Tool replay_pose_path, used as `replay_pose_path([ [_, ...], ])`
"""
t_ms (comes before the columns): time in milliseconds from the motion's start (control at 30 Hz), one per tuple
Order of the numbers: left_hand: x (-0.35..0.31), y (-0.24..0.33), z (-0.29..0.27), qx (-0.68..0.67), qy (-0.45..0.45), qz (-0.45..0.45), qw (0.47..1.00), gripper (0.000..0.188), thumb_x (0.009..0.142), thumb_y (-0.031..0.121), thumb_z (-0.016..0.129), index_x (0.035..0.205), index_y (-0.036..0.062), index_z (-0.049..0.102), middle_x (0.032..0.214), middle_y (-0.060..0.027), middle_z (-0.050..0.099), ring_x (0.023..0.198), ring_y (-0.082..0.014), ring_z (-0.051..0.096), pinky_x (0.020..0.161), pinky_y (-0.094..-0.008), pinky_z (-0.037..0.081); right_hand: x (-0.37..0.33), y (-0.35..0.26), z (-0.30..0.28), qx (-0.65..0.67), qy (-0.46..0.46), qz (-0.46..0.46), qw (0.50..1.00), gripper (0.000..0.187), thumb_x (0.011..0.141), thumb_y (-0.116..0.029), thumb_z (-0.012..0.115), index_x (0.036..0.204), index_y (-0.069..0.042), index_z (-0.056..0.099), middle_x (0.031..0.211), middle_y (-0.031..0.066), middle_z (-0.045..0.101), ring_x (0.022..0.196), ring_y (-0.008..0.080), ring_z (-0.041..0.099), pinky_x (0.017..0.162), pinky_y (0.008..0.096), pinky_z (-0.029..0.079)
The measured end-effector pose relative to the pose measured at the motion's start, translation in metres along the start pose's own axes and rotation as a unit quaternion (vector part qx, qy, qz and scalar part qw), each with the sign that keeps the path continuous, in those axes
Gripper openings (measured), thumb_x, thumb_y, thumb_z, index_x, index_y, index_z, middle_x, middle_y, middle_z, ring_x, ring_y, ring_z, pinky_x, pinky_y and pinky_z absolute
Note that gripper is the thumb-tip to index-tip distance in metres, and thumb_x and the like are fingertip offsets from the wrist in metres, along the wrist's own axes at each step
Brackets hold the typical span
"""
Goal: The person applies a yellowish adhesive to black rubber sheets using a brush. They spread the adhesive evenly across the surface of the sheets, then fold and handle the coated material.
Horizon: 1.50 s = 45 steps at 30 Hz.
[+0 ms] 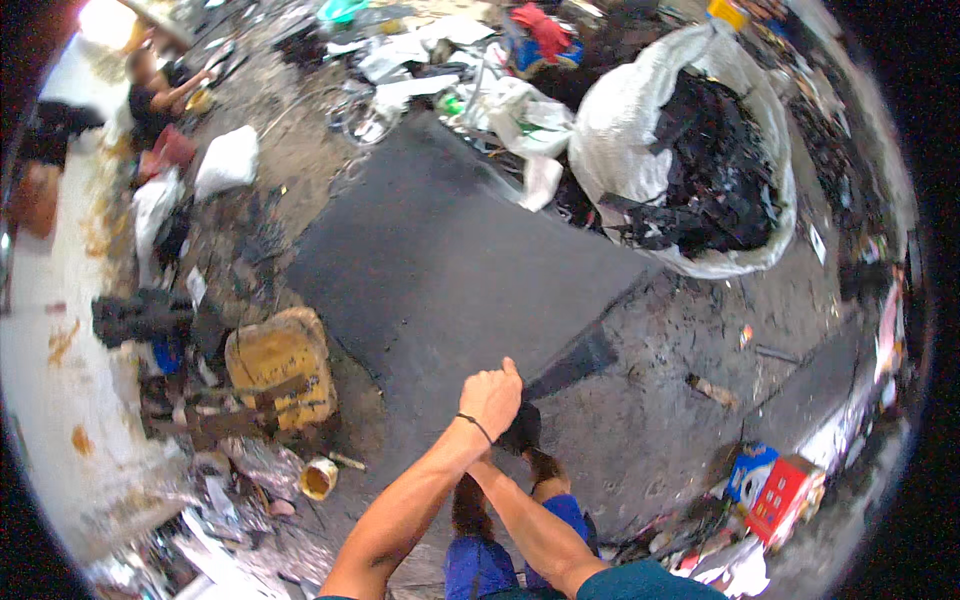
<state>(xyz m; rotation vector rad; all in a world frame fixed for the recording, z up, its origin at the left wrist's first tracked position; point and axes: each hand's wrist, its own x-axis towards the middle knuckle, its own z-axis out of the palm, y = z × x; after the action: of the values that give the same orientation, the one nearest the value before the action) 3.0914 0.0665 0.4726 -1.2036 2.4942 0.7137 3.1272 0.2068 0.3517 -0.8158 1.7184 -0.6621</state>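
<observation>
My left hand [492, 402], with a thin dark band at its wrist, is closed over the near part of a large dark grey sheet [450, 260] on the ground. Its fingers curl down and the thumb points away from me; what they grip is hidden. My right forearm [535, 520] crosses beneath the left wrist, so the right hand is out of sight behind it. Just right of the left hand, a darker strip [575, 368] runs along the sheet's near right edge; I cannot tell whether it is separate. My dark shoe [522, 428] is close beside the hand.
A white woven sack [620, 130] full of black scraps stands far right. To the left is a worn yellowish seat-like block [280, 365], with a small tin [318, 479] nearer. Red and blue boxes [785, 500] lie near right. Another person [165, 95] sits far left.
</observation>
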Motion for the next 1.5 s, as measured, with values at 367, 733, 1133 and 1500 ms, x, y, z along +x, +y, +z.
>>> replay_pose_path([
  [367,-0.123,0.088,0.207,-0.041,-0.04,-0.012,0.998,0.023,0.091,0.012,0.051,0.089,-0.003,0.067,0.067,-0.0165,0.069,0.064,-0.032,0.07,0.056,-0.042,0.057,-0.151,0.177,-0.023,0.044,-0.076,0.108,0.99,0.025,0.09,-0.014,0.058,0.111,-0.001,0.058,0.1,0.0141,0.066,0.088,0.031,0.065,0.073,0.0386,0.052],
  [733,-0.213,0.182,0.32,-0.08,0.017,-0.052,0.995,0.021,0.086,0.014,0.056,0.086,-0.0006,0.071,0.077,-0.0137,0.071,0.072,-0.0314,0.072,0.061,-0.0406,0.058,-0.247,0.316,-0.061,0.068,-0.087,0.191,0.975,0.024,0.092,-0.015,0.058,0.113,-0.002,0.057,0.103,0.0125,0.064,0.09,0.0281,0.064,0.074,0.039,0.053],
  [1133,-0.173,0.253,0.478,-0.208,-0.076,-0.125,0.967,0.023,0.085,0.013,0.058,0.102,0.0003,0.068,0.1,-0.0151,0.071,0.087,-0.0318,0.072,0.071,-0.0419,0.059,-0.247,0.474,-0.167,0.14,-0.079,0.348,0.923,0.024,0.095,-0.016,0.057,0.115,-0.003,0.056,0.106,0.0108,0.062,0.093,0.0249,0.063,0.075,0.0395,0.054],
  [1500,-0.192,0.307,0.564,-0.39,-0.115,-0.179,0.896,0.019,0.09,0.013,0.052,0.1,0.0015,0.065,0.099,-0.023,0.07,0.095,-0.0372,0.069,0.08,-0.0474,0.056,-0.261,0.428,-0.375,0.01,0.037,0.373,0.927,0.031,0.094,-0.011,0.057,0.124,-0.003,0.056,0.105,0.0104,0.064,0.093,0.0238,0.066,0.071,0.0368,0.057],
])
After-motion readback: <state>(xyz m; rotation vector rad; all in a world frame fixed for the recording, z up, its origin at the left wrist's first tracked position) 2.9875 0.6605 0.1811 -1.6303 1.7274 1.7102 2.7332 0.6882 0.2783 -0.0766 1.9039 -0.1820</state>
